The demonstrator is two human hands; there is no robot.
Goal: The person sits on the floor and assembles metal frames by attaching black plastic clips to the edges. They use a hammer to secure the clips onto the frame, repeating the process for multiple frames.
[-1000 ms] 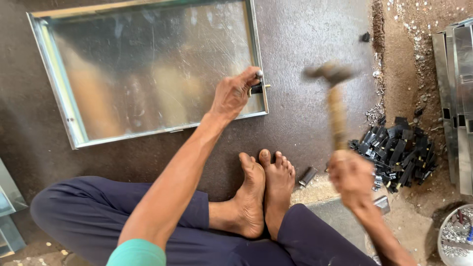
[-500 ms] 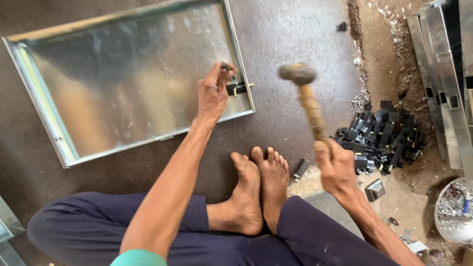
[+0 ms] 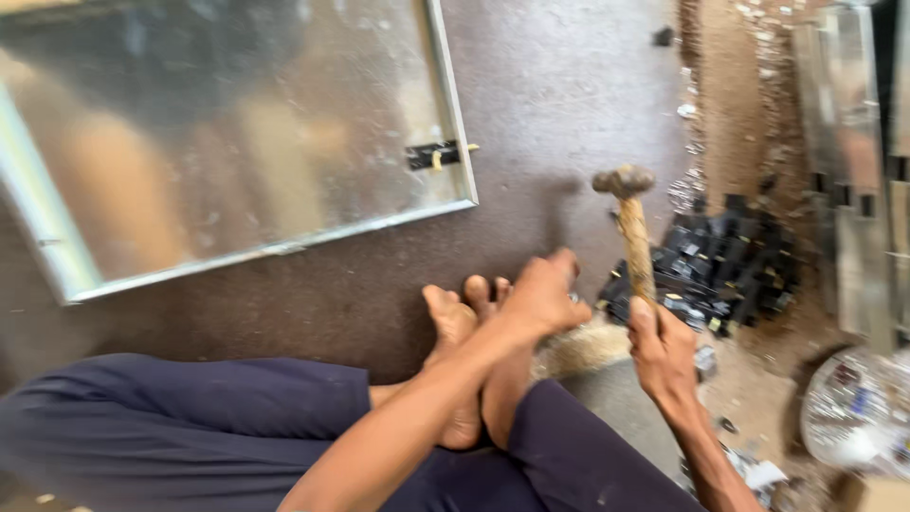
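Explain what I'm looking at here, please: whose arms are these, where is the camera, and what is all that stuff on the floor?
There is no machine here. The camera sits on a person's head and looks down, so you see that person's own arms, crossed legs in dark blue trousers and bare feet. They sit on a dark floor.

The right hand grips a wooden-handled hammer, head pointing up. The left hand holds nothing that I can make out and hovers just above the feet.

In front lies a flat shiny sheet-metal panel with a raised rim; a small black latch fitting sits at its right edge. To the right is a pile of small black metal parts, and beyond it more folded sheet metal.
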